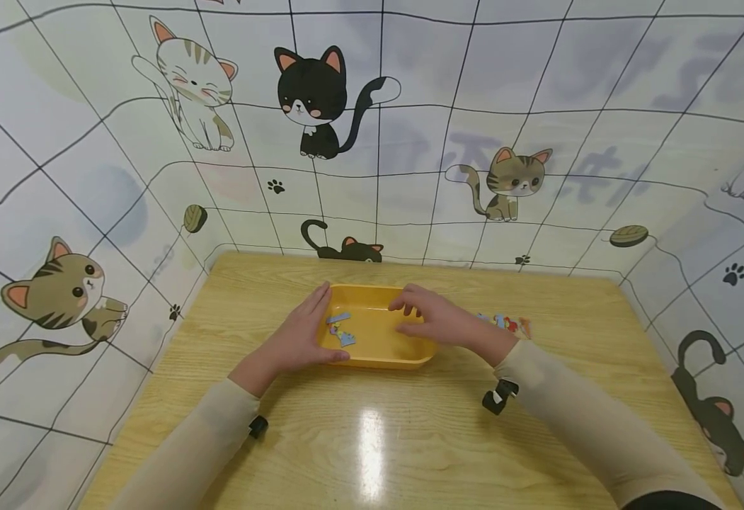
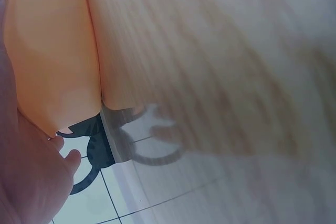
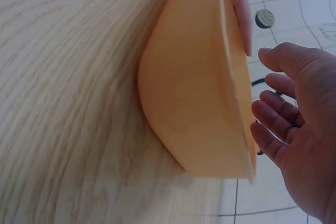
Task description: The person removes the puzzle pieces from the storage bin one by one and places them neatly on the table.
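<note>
A shallow yellow plastic tray (image 1: 372, 361) stands on the wooden table. My left hand (image 1: 298, 333) holds the tray's left end, its thumb over the near rim and its fingers along the far-left side. Inside the tray, near that hand, lie small flat colourful pieces: a blue strip (image 1: 338, 318) and a blue-and-yellow cluster (image 1: 345, 337). My right hand (image 1: 432, 315) hovers over the tray's right part with fingers loosely bent. In the right wrist view, nothing shows between the fingers of the right hand (image 3: 310, 114), beside the tray wall (image 3: 184, 77).
More small colourful pieces (image 1: 508, 324) lie on the table right of the tray, partly hidden behind the right forearm. A cat-printed cloth (image 1: 410, 142) encloses the table's back and sides. Black wrist cameras (image 1: 500, 397) hang below the sleeves.
</note>
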The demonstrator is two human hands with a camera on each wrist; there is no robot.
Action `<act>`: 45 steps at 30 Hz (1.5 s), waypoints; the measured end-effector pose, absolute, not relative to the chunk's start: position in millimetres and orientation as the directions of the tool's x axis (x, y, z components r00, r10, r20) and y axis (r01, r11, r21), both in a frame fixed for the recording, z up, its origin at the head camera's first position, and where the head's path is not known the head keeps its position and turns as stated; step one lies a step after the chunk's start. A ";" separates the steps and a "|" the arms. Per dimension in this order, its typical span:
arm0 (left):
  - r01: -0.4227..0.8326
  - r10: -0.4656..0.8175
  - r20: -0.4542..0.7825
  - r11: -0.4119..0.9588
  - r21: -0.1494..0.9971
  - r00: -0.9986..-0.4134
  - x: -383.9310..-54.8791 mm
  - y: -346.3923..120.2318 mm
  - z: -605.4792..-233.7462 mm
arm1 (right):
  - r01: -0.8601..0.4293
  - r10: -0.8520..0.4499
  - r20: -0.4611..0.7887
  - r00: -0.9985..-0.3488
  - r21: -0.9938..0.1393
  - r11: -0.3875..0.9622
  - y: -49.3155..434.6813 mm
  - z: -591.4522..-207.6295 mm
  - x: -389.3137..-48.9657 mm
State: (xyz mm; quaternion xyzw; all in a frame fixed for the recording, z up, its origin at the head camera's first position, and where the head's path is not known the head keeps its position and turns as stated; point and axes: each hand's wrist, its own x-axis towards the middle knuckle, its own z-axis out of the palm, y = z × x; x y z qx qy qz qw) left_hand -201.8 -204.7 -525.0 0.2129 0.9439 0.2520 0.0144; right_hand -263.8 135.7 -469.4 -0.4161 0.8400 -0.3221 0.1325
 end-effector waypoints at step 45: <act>0.422 0.441 0.081 0.765 0.487 -0.894 -204.6 -208.7 -527.2 | -0.628 -0.750 -0.012 -0.661 -0.539 0.562 24.8 -516.5 -255.6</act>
